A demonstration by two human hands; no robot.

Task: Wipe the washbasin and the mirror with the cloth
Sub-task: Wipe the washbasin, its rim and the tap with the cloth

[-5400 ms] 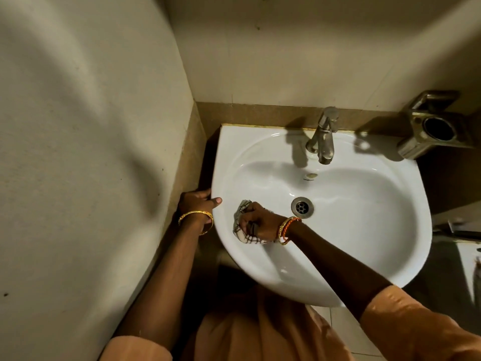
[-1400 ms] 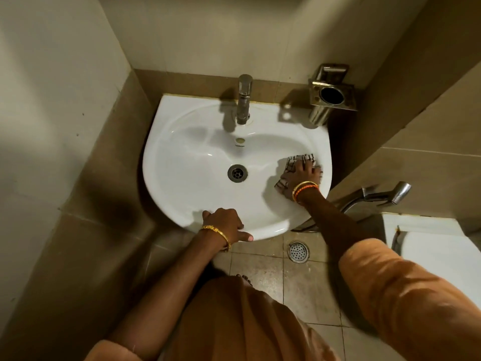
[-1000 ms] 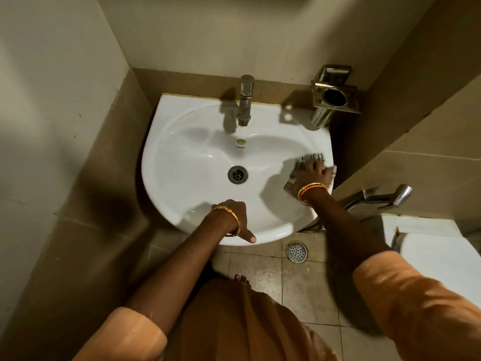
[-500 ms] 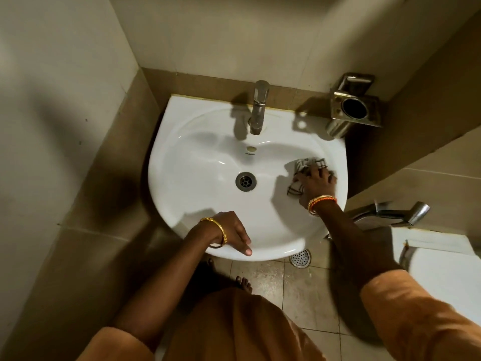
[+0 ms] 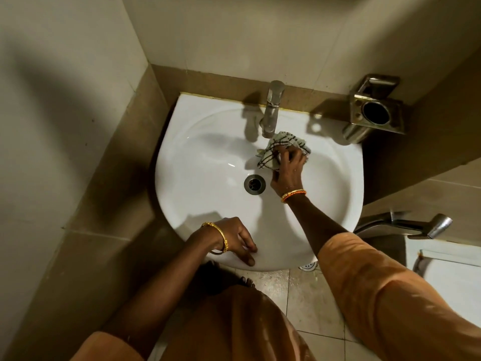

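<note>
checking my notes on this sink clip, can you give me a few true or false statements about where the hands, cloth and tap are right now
1. The right hand presses the checked cloth inside the washbasin. True.
2. The cloth lies just below the tap. True.
3. The left hand also holds a cloth. False: it rests bare on the basin's front rim.
4. The cloth covers the drain. False: the drain is uncovered, nearer the person than the cloth.
5. Water runs from the tap. False: no stream is visible.
</note>
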